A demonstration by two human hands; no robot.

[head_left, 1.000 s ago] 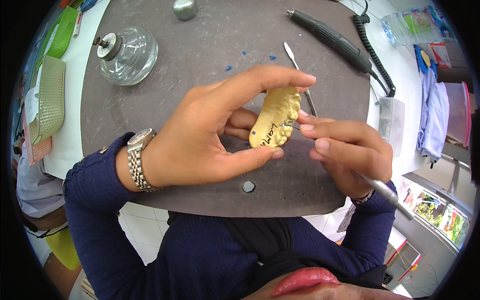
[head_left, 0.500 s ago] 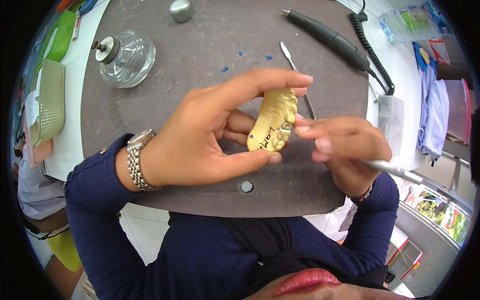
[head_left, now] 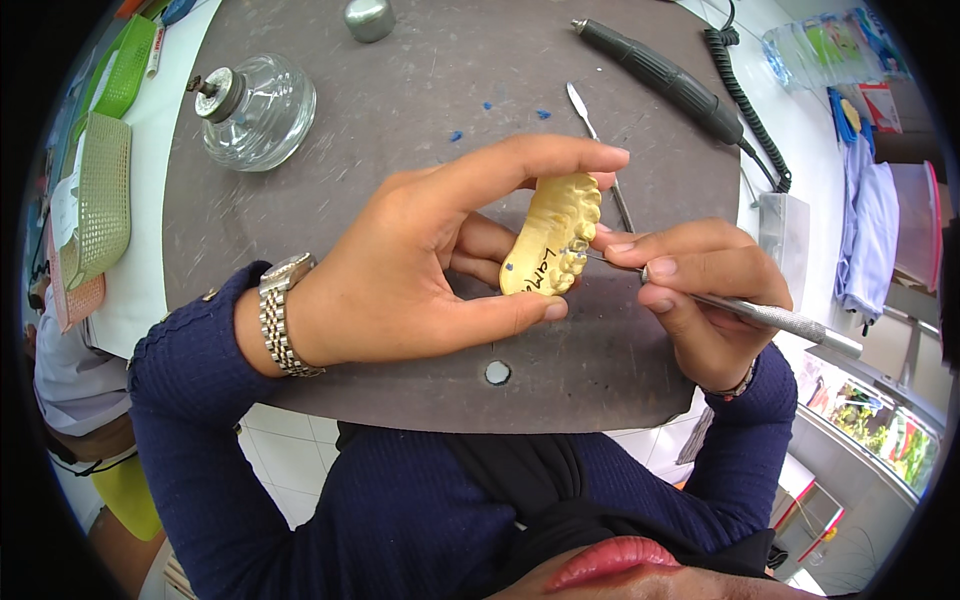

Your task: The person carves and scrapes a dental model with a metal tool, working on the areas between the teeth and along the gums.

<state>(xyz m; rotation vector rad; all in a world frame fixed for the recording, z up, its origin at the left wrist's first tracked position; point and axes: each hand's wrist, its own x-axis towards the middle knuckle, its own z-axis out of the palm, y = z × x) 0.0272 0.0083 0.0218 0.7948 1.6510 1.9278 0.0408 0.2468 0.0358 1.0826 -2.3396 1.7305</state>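
Note:
A yellow plaster dental cast (head_left: pixel 532 235) with a row of teeth and dark handwriting on its base is gripped by my left hand (head_left: pixel 400 265), thumb at its near end and fingers at its far end. One tooth near the middle has a greyish-blue patch. My right hand (head_left: pixel 720 280) holds a slim metal dental instrument (head_left: pixel 800 325) with a knurled handle, pen-fashion. Its thin tip reaches the teeth beside that patch; whether it touches is too small to tell. Beyond the cast, partly hidden by it, lies a metal wax spatula (head_left: pixel 580 108).
A glass spirit lamp (head_left: pixel 265 115) stands at the far left, with a metal cap (head_left: pixel 370 19) farther back. A black handpiece (head_left: pixel 660 82) with coiled cord lies far right. Blue wax crumbs (head_left: pixel 543 115) dot the grey bench mat (head_left: pixel 400 100). Baskets (head_left: pixel 100 200) line the left edge.
My right hand has turned slightly, and the instrument's thin tip now shows against the teeth, where the hand was blurred before. The cast stays in my left hand, almost unmoved.

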